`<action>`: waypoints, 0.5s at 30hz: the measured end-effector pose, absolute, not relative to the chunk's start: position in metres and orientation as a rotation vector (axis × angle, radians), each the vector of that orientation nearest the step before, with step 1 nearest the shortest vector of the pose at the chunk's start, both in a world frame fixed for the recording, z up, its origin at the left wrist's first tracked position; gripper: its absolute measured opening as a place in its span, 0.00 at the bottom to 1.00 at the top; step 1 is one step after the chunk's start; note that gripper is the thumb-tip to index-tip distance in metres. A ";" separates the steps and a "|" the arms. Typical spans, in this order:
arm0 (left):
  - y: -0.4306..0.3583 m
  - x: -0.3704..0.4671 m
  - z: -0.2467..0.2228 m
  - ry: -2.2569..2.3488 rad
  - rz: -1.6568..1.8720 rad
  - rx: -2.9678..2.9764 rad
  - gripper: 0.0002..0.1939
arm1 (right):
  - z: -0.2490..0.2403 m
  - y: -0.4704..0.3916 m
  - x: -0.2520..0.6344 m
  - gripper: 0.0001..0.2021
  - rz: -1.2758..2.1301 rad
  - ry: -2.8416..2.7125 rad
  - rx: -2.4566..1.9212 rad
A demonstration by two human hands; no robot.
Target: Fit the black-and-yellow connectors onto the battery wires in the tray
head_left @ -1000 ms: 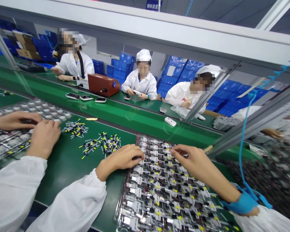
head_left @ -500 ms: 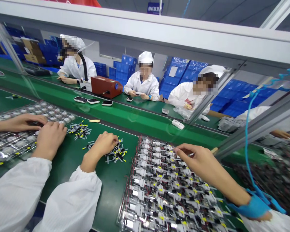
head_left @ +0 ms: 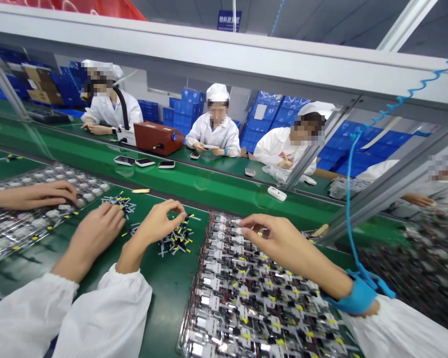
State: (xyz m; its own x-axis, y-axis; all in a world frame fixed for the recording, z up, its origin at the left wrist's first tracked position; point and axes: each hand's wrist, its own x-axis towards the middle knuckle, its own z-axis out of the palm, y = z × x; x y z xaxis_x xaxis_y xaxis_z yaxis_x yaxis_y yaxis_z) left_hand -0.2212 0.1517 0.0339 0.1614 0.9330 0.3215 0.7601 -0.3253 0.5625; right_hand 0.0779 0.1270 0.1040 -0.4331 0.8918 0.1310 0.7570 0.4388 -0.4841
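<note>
Clear tray [head_left: 185, 330] of small parts [head_left: 211, 282] lay on the green bench [head_left: 162, 303] | right hand [head_left: 274, 238], fingers slightly spread, reached its far rows | left hand [head_left: 157, 223] curled by loose pile [head_left: 177, 239], pinch unclear | white-capped workers [head_left: 214, 127] sat beyond

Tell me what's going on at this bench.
The person's left hand is at a pile of small grey, black and yellow parts. The right hand is over a clear tray bearing rows of parts. Whether either grip holds anything is unclear. To the left, a co-worker has one hand by a second pile and the other over another tray.
</note>
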 end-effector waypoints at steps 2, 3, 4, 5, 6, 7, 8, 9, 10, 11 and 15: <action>0.153 -0.222 0.033 1.648 0.903 2.185 0.07 | 0.105 0.128 0.072 0.14 0.504 -2.347 -1.371; 0.153 -0.222 0.032 1.629 0.896 2.190 0.06 | 0.106 0.128 0.070 0.14 0.501 -2.348 -1.363; 0.154 -0.222 0.031 1.600 0.897 2.190 0.06 | 0.106 0.128 0.069 0.14 0.499 -2.347 -1.361; 0.154 -0.222 0.030 1.570 0.900 2.184 0.06 | 0.108 0.128 0.069 0.14 0.498 -2.346 -1.362; 0.155 -0.222 0.029 1.550 0.906 2.173 0.07 | 0.109 0.128 0.069 0.14 0.497 -2.346 -1.365; 0.155 -0.222 0.028 1.543 0.912 2.159 0.07 | 0.110 0.128 0.070 0.14 0.496 -2.349 -1.369; 0.156 -0.222 0.027 1.546 0.921 2.146 0.07 | 0.111 0.128 0.071 0.15 0.497 -2.351 -1.372; 0.156 -0.222 0.027 1.553 0.930 2.134 0.08 | 0.112 0.127 0.072 0.15 0.499 -2.351 -1.376; 0.156 -0.223 0.026 1.557 0.935 2.126 0.09 | 0.113 0.126 0.073 0.15 0.501 -2.350 -1.377; 0.156 -0.223 0.026 1.558 0.934 2.118 0.09 | 0.114 0.126 0.074 0.15 0.504 -2.346 -1.378; 0.157 -0.222 0.025 1.534 0.914 2.101 0.12 | 0.113 0.124 0.075 0.14 0.525 -2.340 -1.385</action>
State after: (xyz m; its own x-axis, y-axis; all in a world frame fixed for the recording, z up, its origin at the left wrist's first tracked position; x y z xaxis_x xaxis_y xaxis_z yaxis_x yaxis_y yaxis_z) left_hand -0.2218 0.1567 0.0253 0.1918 0.9413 0.2778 0.6925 -0.3304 0.6413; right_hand 0.0749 0.1244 0.1132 -0.4481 0.8853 0.1243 0.7475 0.4473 -0.4911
